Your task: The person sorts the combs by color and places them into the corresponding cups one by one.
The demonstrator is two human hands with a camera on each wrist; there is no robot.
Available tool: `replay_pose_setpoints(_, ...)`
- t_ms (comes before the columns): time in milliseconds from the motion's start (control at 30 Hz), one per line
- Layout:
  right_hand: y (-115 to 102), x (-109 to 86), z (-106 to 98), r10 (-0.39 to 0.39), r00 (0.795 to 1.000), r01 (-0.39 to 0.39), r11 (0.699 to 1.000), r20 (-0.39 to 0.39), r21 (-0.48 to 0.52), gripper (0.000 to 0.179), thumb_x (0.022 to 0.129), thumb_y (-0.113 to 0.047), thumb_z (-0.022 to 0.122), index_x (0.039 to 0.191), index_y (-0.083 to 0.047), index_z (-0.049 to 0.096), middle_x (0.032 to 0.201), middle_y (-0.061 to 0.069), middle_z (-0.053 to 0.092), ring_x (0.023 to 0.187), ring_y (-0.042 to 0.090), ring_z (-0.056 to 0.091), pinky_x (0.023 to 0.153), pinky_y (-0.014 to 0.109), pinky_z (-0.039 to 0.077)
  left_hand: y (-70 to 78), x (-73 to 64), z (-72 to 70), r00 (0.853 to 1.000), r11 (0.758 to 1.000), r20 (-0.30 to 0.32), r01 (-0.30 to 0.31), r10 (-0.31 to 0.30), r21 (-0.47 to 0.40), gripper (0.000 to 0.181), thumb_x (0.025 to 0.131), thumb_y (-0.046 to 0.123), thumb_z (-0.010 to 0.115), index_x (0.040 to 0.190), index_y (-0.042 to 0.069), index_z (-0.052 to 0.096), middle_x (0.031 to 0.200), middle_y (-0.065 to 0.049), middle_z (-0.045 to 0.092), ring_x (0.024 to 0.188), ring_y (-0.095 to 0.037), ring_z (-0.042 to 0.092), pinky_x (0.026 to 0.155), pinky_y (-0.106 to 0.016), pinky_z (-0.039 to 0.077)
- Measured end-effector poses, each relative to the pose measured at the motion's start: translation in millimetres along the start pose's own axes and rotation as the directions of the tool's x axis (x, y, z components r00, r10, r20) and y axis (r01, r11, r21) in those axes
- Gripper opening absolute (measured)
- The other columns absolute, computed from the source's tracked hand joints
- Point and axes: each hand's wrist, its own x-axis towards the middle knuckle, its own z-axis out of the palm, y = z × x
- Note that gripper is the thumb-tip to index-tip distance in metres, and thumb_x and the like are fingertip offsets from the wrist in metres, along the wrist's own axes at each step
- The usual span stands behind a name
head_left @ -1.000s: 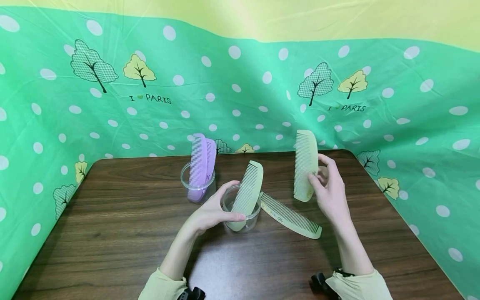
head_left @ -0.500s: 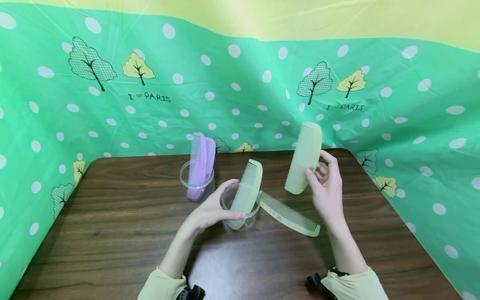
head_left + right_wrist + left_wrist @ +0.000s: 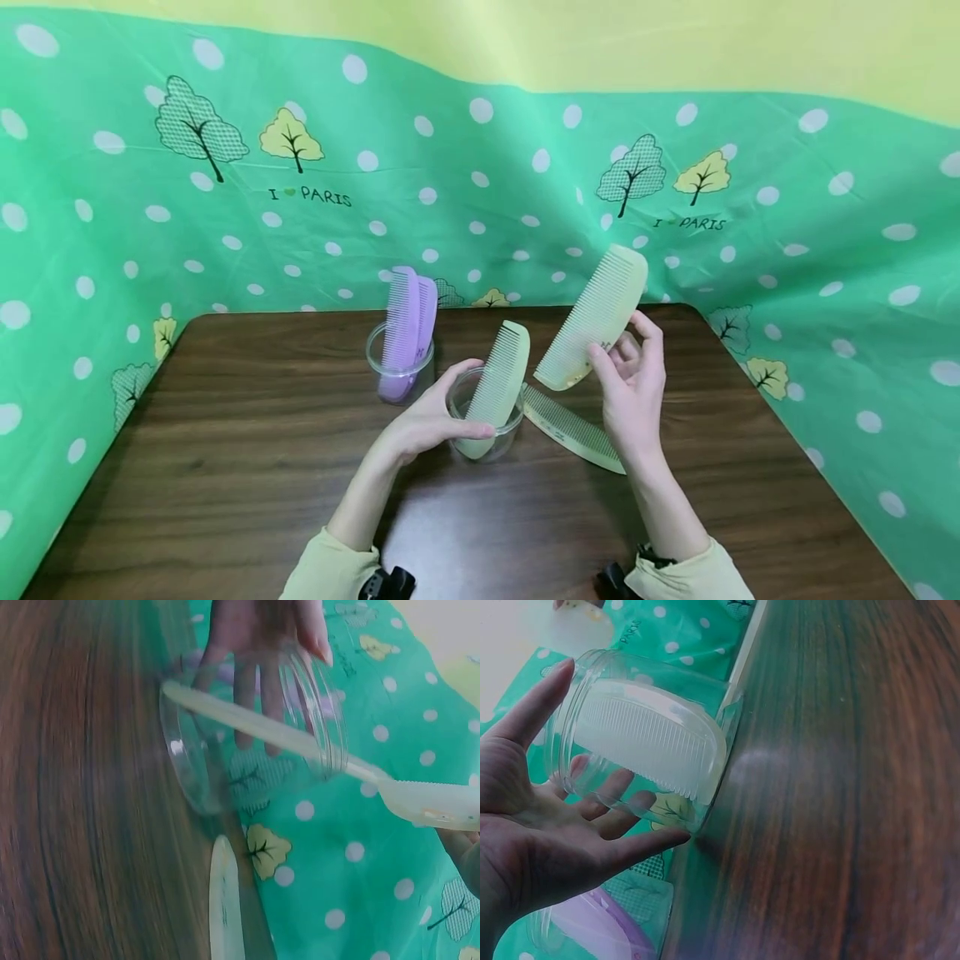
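Observation:
My left hand (image 3: 427, 423) holds a clear plastic jar (image 3: 506, 443) near its rim, thumb in front and fingers around the far side. Inside the jar leans a pale green comb (image 3: 501, 375), its upper part sticking out above the rim. With thumb and fingers, my right hand (image 3: 636, 390) pinches a second pale green comb (image 3: 602, 315), tilted in the air, its lower end to the right of the jar. Flat on the table, just right of the jar, lies a third pale green comb (image 3: 573, 427), partly covered by the right hand in the head view.
Behind and left of the held jar stands another clear jar (image 3: 426, 382) with two purple combs (image 3: 405, 329) upright in it. Everything rests on a dark wood table (image 3: 225, 450). A green dotted cloth (image 3: 495, 167) hangs at the back and sides.
My right hand has moved left with its comb toward the jar, and the comb has tipped from upright to a slant. My left hand and its jar stay in place.

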Motion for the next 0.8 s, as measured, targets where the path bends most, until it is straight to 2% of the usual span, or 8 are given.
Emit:
replay_pose_setpoints(300, 1.8, -7.3, 20.9, 0.006, 0.999, -0.010, 0.997, 0.047, 0.078, 0.053, 0.098, 0.008, 0.059, 0.145, -0.007, 0.041, 0.119, 0.008, 0.065, 0.105, 0.014, 0.068, 0.088, 0.022, 0.058, 0.9, 0.2, -1.2, 1.000, 1.000, -0.008, -0.007, 0.007, 0.021, 0.094, 0.078, 0.021, 0.089, 0.156, 0.029, 0.037, 0.160, -0.004, 0.043, 0.151, -0.030, 0.034, 0.123, -0.056, 0.029)
replay_pose_setpoints(533, 8.0, -7.9, 39.5, 0.066, 0.993, -0.070, 0.997, 0.095, 0.035, 0.053, 0.099, 0.009, 0.058, 0.145, -0.008, 0.040, 0.121, 0.009, 0.064, 0.109, 0.017, 0.068, 0.088, 0.025, 0.059, 0.1, -2.2, -1.6, 0.999, 0.999, -0.048, 0.019, -0.018, 0.035, 0.096, 0.076, 0.025, 0.091, 0.156, 0.033, 0.037, 0.162, 0.000, 0.039, 0.152, -0.028, 0.032, 0.123, -0.058, 0.026)
replay_pose_setpoints(800, 14.9, -15.5, 45.0, 0.114, 0.988, -0.106, 0.991, 0.109, -0.076, 0.054, 0.099, 0.008, 0.058, 0.146, -0.008, 0.037, 0.118, 0.008, 0.063, 0.105, 0.015, 0.068, 0.083, 0.024, 0.058, 1.4, -0.9, 1.2, 1.000, 0.999, -0.016, 0.009, -0.008, 0.037, 0.098, 0.076, 0.025, 0.091, 0.157, 0.029, 0.036, 0.162, -0.001, 0.038, 0.152, -0.027, 0.032, 0.122, -0.058, 0.028)
